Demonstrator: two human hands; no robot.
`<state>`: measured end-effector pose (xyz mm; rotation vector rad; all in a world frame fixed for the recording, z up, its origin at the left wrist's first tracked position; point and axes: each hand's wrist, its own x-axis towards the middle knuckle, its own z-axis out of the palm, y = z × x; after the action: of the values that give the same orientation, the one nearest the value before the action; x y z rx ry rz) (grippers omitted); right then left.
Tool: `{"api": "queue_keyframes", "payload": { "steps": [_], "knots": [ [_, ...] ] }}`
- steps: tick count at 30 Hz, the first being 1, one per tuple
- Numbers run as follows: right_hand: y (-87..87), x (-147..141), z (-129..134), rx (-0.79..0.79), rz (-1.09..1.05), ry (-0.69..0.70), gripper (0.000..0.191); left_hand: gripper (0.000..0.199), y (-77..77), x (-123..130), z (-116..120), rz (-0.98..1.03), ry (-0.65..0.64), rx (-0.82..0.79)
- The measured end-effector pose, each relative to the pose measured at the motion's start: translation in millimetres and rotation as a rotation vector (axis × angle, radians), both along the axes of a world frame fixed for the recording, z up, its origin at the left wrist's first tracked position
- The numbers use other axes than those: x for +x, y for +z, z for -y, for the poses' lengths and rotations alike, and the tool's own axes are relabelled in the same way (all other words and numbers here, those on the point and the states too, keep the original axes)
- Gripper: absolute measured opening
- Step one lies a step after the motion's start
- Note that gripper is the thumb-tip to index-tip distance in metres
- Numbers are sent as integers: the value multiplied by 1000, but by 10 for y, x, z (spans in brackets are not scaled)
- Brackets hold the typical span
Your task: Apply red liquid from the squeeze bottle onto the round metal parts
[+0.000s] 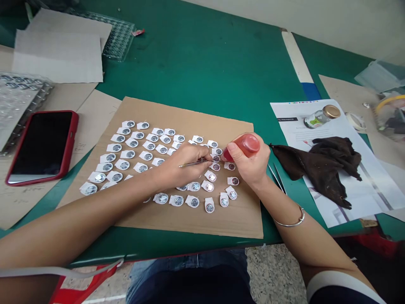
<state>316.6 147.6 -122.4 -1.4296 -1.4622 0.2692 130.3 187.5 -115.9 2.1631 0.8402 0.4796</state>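
A brown cardboard sheet [202,223] lies in front of me, carrying rows of small white tabs with round silver metal pieces [193,202]. My left hand [190,162] is closed in a pinch round a slim metal tool [191,163]; its tip is hidden at the fingers, so I cannot tell its exact kind. Wrapped in my right hand [249,164] is a red squeeze bottle [248,145], tilted with its narrow end down toward the pieces on the right of the sheet. Both hands are close together. Metal tweezers [277,180] rest just right of the sheet.
A red-cased phone [42,145] and clear plastic trays [19,109] lie at left, with white card sheets [60,55] behind. On the right, a dark brown cloth [329,164] and a small glass jar [321,117] rest on printed paper [294,126]. The table [202,59] is green.
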Motion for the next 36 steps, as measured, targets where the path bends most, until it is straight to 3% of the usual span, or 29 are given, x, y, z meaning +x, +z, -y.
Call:
{"api": "queue_keyframes", "payload": {
  "steps": [36],
  "knots": [
    [-28, -68, 13, -9, -40, 15, 24, 12, -24, 13, -105, 33, 124, -317]
  ]
}}
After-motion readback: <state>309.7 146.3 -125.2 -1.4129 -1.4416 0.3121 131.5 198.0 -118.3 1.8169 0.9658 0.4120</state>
